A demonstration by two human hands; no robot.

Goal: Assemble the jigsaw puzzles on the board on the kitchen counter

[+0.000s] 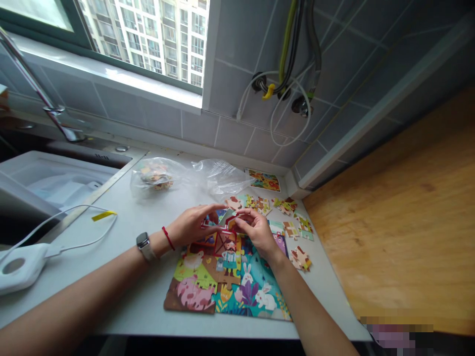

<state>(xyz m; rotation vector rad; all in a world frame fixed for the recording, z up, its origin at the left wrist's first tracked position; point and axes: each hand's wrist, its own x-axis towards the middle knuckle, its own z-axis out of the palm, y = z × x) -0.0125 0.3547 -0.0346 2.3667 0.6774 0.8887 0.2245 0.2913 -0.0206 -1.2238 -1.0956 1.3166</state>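
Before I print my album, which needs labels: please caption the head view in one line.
Left hand and right hand at a tilted jigsaw piece above a partly assembled farm puzzle.

Here's the puzzle (233, 280) in teal, green and brown, pink pig (196, 293), white rabbits (265, 296)! There's a red bracelet (168, 239), grey tiles (233, 134) gridded in white.

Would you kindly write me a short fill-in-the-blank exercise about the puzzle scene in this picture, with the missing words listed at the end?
1. The right hand holds a single ____ of the jigsaw puzzle.
2. The watch is worn on the ____ wrist.
3. The bracelet beside the watch is coloured ____.
4. The pig near the lower left corner of the jigsaw puzzle is coloured ____.

Missing words: piece; left; red; pink.
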